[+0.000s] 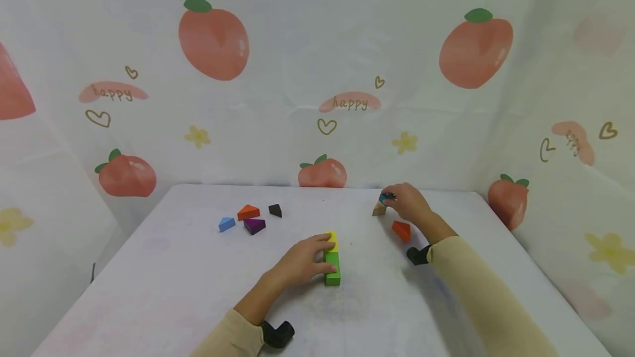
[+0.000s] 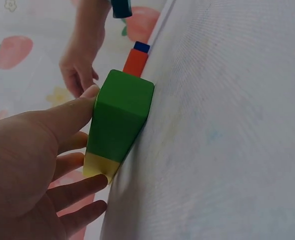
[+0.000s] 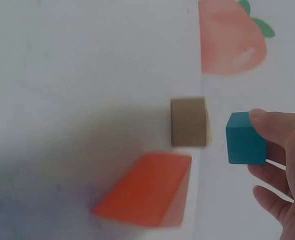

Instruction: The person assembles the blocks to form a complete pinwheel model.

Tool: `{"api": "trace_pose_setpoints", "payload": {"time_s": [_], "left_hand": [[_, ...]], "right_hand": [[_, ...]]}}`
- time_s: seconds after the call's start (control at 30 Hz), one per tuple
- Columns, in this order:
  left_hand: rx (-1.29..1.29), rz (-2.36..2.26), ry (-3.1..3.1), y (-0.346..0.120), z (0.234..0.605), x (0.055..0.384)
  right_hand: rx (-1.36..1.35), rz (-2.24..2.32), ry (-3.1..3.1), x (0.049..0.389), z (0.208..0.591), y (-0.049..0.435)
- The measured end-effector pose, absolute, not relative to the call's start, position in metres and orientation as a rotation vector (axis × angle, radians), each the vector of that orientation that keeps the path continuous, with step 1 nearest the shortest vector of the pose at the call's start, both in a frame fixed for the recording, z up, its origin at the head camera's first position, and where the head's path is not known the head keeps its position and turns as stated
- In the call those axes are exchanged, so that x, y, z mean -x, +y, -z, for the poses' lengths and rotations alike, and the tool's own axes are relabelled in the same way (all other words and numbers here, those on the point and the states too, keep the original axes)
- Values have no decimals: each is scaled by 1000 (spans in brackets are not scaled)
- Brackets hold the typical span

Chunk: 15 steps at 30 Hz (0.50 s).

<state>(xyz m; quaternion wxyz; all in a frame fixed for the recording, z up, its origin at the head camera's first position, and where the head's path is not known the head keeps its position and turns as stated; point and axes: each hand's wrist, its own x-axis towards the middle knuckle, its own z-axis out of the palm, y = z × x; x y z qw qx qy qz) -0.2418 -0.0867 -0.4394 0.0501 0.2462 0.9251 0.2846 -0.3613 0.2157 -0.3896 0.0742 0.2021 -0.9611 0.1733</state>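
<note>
From my seat, starting at left, I see a blue triangular block [image 1: 226,224], an orange-red triangular block [image 1: 248,213], a purple triangular block [image 1: 254,227] and a black wedge [image 1: 275,211] grouped on the white bench [image 1: 149,291], well in from its left edge. Bench surface gives room between them and my left hand [image 1: 300,263], whose grip is spread, touching a bright green oblong block [image 1: 333,259] and the yellow block [image 2: 100,164] at its far end. Farther right, near the back edge, my right hand [image 1: 407,201] has its grip pinching a teal cube [image 3: 246,142], a slim gap from the wood-coloured block [image 3: 187,122]. A red-orange wedge [image 1: 401,231] lies nearer me, well inside the right edge.
</note>
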Motion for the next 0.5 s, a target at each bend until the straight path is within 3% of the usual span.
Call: {"api": "trace_pose_setpoints", "payload": {"time_s": [0.5], "left_hand": [[-806,-853,2813,-89,441,245]], "right_hand": [[-661,-570,-2841,357,401,173]]}}
